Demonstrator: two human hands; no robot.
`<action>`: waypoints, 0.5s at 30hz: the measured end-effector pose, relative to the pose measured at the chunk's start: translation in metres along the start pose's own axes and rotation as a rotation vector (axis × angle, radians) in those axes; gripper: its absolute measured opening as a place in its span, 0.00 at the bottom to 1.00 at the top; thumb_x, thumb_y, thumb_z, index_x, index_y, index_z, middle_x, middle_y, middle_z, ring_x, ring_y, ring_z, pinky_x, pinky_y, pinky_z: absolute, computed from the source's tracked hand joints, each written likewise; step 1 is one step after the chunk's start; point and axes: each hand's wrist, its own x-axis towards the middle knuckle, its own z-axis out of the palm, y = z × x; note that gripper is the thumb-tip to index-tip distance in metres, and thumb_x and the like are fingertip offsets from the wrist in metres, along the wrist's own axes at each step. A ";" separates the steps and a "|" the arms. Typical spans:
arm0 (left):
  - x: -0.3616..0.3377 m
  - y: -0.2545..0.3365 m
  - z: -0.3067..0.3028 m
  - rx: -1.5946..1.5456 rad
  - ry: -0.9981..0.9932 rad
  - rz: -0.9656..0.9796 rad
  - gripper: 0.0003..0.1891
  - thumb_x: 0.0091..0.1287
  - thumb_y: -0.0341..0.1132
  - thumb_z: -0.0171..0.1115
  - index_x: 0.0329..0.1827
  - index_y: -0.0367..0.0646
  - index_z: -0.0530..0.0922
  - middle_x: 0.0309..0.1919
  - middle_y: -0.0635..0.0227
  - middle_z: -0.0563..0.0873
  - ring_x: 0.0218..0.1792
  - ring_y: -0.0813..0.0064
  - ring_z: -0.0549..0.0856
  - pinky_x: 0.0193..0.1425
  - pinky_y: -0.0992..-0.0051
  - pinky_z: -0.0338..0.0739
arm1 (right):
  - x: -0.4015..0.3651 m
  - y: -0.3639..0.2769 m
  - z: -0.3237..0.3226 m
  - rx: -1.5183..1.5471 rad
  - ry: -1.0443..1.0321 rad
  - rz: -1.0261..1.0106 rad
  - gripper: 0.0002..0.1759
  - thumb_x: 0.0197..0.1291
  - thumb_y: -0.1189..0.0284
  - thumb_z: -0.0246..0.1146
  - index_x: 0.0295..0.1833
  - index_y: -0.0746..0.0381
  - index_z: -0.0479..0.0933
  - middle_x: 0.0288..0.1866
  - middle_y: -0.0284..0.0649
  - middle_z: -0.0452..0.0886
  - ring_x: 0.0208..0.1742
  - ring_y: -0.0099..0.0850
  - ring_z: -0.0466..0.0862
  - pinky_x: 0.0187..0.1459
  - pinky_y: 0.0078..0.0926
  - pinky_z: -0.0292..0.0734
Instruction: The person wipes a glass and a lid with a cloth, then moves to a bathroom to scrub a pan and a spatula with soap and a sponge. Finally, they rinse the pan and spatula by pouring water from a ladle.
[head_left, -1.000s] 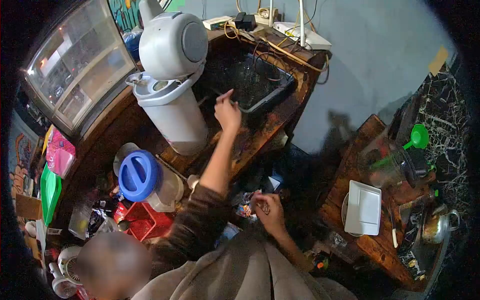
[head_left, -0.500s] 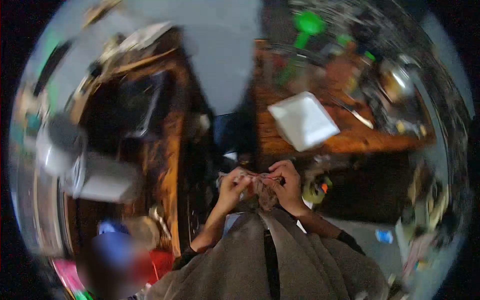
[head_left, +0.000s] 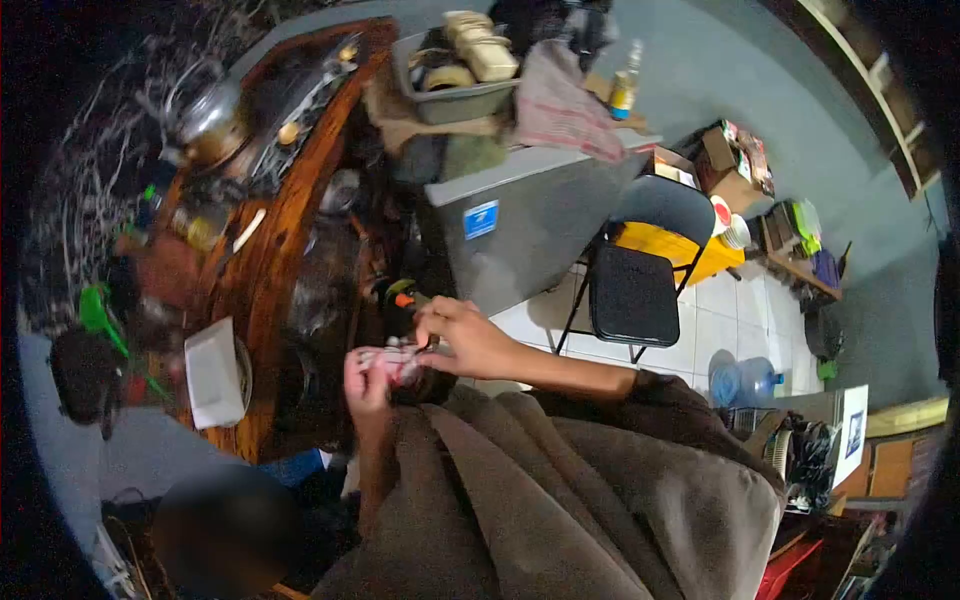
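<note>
In front of the brown garment, my two hands are close together. My left hand is closed on a small crumpled cloth, pinkish and whitish, partly hidden by the fingers. From the right, my right hand reaches in with bent fingers and pinches the same cloth. Just beyond the hands is a dark object with an orange tip, too unclear to name.
At left, a wooden counter holds a white tray, a knife and a metal pot. A grey chest carries a bin and a towel. A black folding chair stands right.
The view has swung to the right, so the counter now lies at left and the chest and chair have come into view. Both hands still hold the cloth.
</note>
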 end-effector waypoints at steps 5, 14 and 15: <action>0.024 -0.033 0.144 0.266 -0.354 0.041 0.05 0.51 0.25 0.56 0.31 0.35 0.73 0.28 0.69 0.77 0.32 0.82 0.75 0.37 0.82 0.69 | -0.083 0.047 -0.097 0.384 0.105 0.292 0.24 0.42 0.68 0.63 0.47 0.60 0.68 0.42 0.46 0.73 0.45 0.37 0.74 0.45 0.30 0.67; 0.029 -0.074 0.365 0.523 -0.846 0.393 0.17 0.47 0.27 0.61 0.41 0.40 0.70 0.32 0.61 0.77 0.34 0.69 0.78 0.37 0.77 0.70 | -0.225 0.133 -0.216 0.118 0.513 0.607 0.11 0.48 0.75 0.56 0.39 0.64 0.73 0.31 0.46 0.76 0.32 0.41 0.76 0.34 0.30 0.70; 0.028 -0.076 0.379 0.509 -0.849 0.421 0.17 0.47 0.27 0.62 0.42 0.40 0.70 0.32 0.60 0.77 0.32 0.70 0.78 0.36 0.76 0.71 | -0.234 0.138 -0.220 0.082 0.546 0.640 0.11 0.48 0.75 0.56 0.39 0.64 0.73 0.30 0.46 0.76 0.32 0.41 0.76 0.35 0.30 0.70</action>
